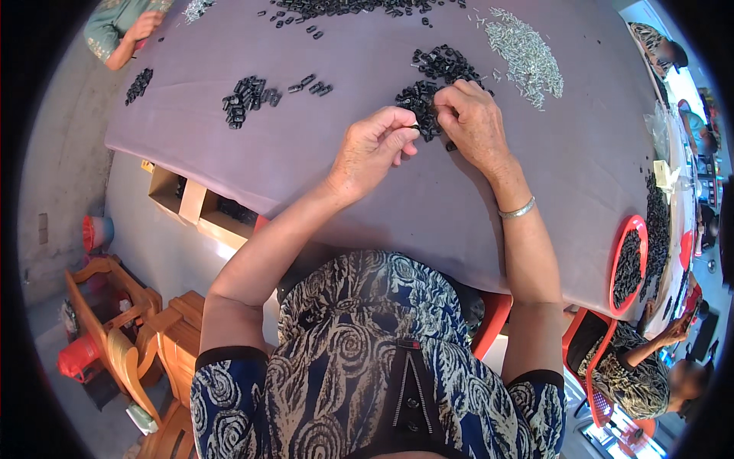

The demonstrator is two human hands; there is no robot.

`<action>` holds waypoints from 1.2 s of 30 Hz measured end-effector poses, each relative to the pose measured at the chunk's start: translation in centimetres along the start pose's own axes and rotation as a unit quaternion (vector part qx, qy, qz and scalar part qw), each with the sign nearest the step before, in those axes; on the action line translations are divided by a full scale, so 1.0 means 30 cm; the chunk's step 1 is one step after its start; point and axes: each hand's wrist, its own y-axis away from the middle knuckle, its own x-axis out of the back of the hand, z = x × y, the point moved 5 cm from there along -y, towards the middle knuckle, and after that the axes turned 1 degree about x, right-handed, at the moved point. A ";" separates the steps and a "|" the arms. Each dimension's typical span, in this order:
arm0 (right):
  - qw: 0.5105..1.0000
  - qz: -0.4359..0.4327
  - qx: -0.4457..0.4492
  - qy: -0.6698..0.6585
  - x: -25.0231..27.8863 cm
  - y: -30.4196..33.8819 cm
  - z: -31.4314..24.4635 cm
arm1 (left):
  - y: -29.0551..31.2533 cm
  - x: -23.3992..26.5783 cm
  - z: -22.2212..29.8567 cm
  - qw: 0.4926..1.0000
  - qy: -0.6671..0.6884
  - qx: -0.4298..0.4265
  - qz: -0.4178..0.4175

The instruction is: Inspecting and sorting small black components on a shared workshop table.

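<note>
Over the middle of the table, my left hand is closed in a pinch, with a small black piece showing at its thumb and fingertip. My right hand is at the right edge of a heap of small black parts, its fingers curled together; whatever they hold is hidden. Another heap of black parts lies just beyond. A single dark piece rests below my right fingers. Farther right spreads a pile of small silvery pins.
Black cylindrical pieces are gathered at the left, with a few loose ones beside them. A red-rimmed tray of black parts is at the right. Open cardboard boxes stand below the left edge. Other people sit around.
</note>
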 end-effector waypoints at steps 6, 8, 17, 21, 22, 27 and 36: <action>0.996 0.046 -0.019 -0.070 0.055 0.018 -0.028 | 0.002 -0.001 0.000 1.000 0.006 0.004 0.002; 0.993 0.057 -0.030 -0.099 0.072 0.025 -0.061 | 0.003 -0.001 0.001 1.000 0.006 0.008 0.001; 0.988 0.084 0.061 -0.111 0.070 0.038 -0.144 | 0.002 -0.001 -0.006 1.000 0.010 0.010 -0.009; 0.987 0.090 0.075 -0.110 0.071 0.040 -0.150 | 0.001 0.002 -0.011 1.000 0.011 0.012 -0.009; 0.986 0.088 0.073 -0.120 0.072 0.041 -0.151 | 0.000 0.002 -0.013 1.000 0.009 0.009 -0.012; 0.985 0.087 0.082 -0.126 0.074 0.041 -0.173 | -0.001 0.003 -0.012 1.000 0.026 0.013 -0.010; 0.973 0.042 -0.016 -0.227 0.056 0.040 -0.153 | 0.001 0.010 -0.002 0.999 0.045 0.018 -0.013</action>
